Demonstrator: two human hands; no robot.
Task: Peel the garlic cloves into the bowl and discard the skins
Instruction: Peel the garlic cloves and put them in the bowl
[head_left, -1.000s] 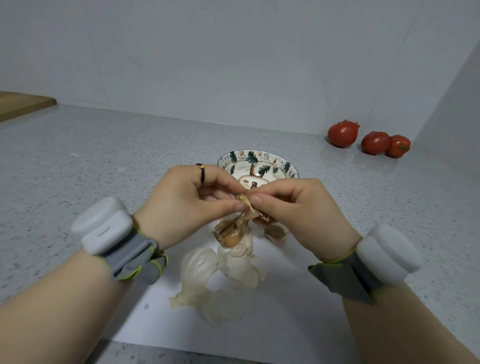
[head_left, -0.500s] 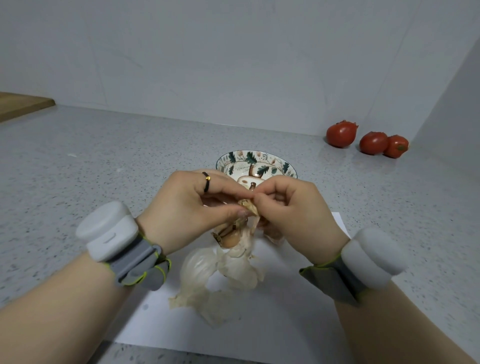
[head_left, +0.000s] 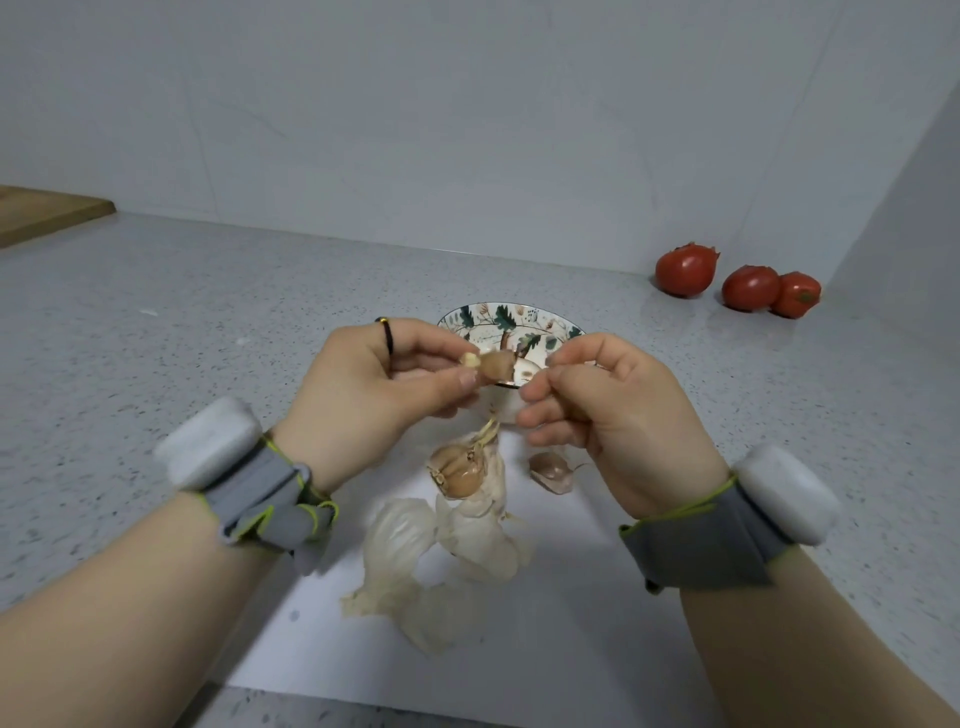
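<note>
My left hand (head_left: 374, 389) pinches a brownish garlic clove (head_left: 493, 364) between thumb and fingers, held above the near rim of the patterned bowl (head_left: 511, 319). My right hand (head_left: 608, 410) is just right of the clove with its fingers curled, a little apart from it; I cannot make out any skin in its fingertips. Below the hands, on the white sheet (head_left: 519, 649), lie a partly stripped garlic head (head_left: 460, 470), a loose clove (head_left: 553, 470) and a heap of papery white skins (head_left: 441, 551). A peeled clove (head_left: 525, 370) shows inside the bowl.
Three red tomatoes (head_left: 685, 270) sit at the back right by the wall corner. A wooden board (head_left: 47, 213) lies at the far left edge of the grey speckled counter (head_left: 156, 364).
My hands have risen and drawn apart. The clove stays with my left hand, and my right hand has pulled away to the right.
</note>
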